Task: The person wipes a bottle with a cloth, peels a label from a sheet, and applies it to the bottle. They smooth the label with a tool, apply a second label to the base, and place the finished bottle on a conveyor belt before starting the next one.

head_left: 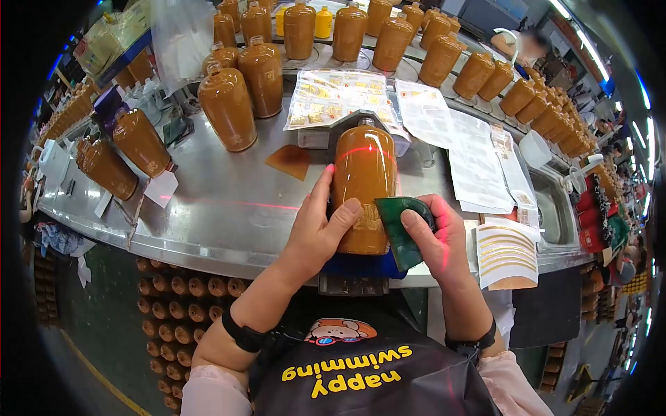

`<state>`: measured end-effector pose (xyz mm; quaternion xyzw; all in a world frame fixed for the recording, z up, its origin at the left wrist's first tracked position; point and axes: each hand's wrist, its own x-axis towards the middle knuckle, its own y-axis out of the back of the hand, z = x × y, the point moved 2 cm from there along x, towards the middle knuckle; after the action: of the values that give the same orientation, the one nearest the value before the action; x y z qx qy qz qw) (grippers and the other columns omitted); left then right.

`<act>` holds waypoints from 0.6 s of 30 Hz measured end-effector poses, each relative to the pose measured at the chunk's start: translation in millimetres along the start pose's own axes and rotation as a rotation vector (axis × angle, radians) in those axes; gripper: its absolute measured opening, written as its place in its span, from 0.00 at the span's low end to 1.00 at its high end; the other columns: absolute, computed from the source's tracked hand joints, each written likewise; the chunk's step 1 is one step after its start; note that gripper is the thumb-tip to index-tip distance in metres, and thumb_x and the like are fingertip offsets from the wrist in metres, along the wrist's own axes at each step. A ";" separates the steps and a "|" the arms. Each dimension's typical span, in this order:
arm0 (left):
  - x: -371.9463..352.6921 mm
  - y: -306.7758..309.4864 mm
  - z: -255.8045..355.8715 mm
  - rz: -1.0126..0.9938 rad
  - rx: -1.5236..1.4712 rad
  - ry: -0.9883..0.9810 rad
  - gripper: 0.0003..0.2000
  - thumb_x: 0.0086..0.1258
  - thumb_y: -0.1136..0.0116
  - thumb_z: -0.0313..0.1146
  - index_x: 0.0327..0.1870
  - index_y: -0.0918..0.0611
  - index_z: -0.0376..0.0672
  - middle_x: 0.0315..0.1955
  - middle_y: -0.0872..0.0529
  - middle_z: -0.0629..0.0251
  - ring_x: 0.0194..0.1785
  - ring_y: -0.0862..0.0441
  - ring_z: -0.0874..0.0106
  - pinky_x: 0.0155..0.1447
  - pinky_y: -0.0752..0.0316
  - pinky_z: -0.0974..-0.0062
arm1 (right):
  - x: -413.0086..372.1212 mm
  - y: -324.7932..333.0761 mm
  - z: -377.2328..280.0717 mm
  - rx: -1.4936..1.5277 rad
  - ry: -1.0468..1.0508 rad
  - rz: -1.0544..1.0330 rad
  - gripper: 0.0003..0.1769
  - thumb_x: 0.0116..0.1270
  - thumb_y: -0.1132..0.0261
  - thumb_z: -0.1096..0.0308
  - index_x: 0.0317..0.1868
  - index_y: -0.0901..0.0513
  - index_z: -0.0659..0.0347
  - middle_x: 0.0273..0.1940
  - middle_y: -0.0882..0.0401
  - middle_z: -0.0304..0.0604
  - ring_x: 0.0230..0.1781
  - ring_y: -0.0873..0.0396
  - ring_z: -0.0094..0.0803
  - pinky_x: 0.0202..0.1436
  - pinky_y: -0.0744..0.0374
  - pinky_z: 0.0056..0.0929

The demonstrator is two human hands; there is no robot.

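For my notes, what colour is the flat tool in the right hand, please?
The flat tool is mostly green; the head view shows it best.

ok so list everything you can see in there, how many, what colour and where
table: one, silver, across the middle
front bottle: one, brown, upright mid-table
other bottles: too many to count, brown, back, sides and floor
yellow bottle: at least one, yellow, back
scraper: one, green, beside front bottle
sticker sheets: several, white and gold, behind front bottle
curved strips: several, gold on white, right table edge
sink: one, silver, right
tub: one, white, by sink
co-worker: one, back right
apron: one, black, yellow lettering, on wearer
left hand: one, bare, on front bottle
right hand: one, bare, holding scraper
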<state>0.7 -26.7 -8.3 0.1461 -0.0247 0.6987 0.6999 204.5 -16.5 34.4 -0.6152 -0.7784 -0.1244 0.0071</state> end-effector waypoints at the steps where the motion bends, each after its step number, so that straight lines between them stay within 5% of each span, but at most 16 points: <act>1: -0.2 -0.6 -0.4 -0.001 -0.094 0.009 0.37 0.78 0.47 0.47 0.73 0.44 0.23 0.69 0.33 0.37 0.75 0.38 0.55 0.77 0.46 0.64 | 0.0 0.2 0.8 -0.005 -0.003 0.002 0.10 0.71 0.34 0.67 0.43 0.20 0.67 0.32 0.20 0.35 0.31 0.26 0.16 0.36 0.25 0.19; 3: -2.3 -1.1 -1.5 0.005 -0.283 0.028 0.38 0.76 0.44 0.46 0.74 0.43 0.26 0.68 0.32 0.38 0.74 0.37 0.52 0.77 0.47 0.58 | 0.4 0.2 1.8 -0.015 -0.007 -0.001 0.10 0.71 0.34 0.68 0.43 0.20 0.67 0.31 0.20 0.35 0.31 0.27 0.16 0.35 0.26 0.20; 6: -15.7 9.5 9.6 0.096 0.249 -0.208 0.37 0.70 0.38 0.44 0.74 0.37 0.34 0.68 0.30 0.43 0.74 0.37 0.49 0.77 0.50 0.51 | 0.8 -0.3 1.6 -0.071 0.005 0.014 0.10 0.71 0.34 0.67 0.43 0.20 0.67 0.31 0.20 0.35 0.30 0.27 0.16 0.34 0.26 0.20; 9: -32.9 -7.8 50.7 -0.131 0.801 -0.555 0.34 0.70 0.38 0.43 0.73 0.34 0.38 0.68 0.29 0.46 0.75 0.37 0.51 0.79 0.58 0.46 | 1.2 -0.1 3.1 -0.071 -0.012 0.015 0.10 0.70 0.34 0.67 0.43 0.20 0.67 0.30 0.20 0.35 0.30 0.27 0.16 0.34 0.26 0.20; 16: -36.8 0.2 6.6 0.094 0.739 -0.491 0.42 0.59 0.30 0.50 0.72 0.32 0.37 0.63 0.23 0.48 0.69 0.29 0.49 0.77 0.50 0.48 | -2.2 3.6 9.8 -0.014 0.019 0.035 0.09 0.71 0.35 0.67 0.42 0.21 0.65 0.30 0.22 0.33 0.30 0.28 0.15 0.33 0.27 0.19; 18: -43.1 4.9 -5.2 0.070 0.668 -0.392 0.42 0.64 0.35 0.52 0.73 0.36 0.32 0.65 0.26 0.45 0.70 0.31 0.46 0.77 0.51 0.45 | -3.7 6.8 11.1 0.067 0.000 0.056 0.08 0.72 0.35 0.67 0.42 0.21 0.64 0.30 0.22 0.32 0.30 0.29 0.14 0.33 0.28 0.18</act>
<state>-6.0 -67.4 -22.7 0.4958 0.0656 0.6504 0.5717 213.5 -16.3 24.3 -0.6360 -0.7648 -0.0982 0.0311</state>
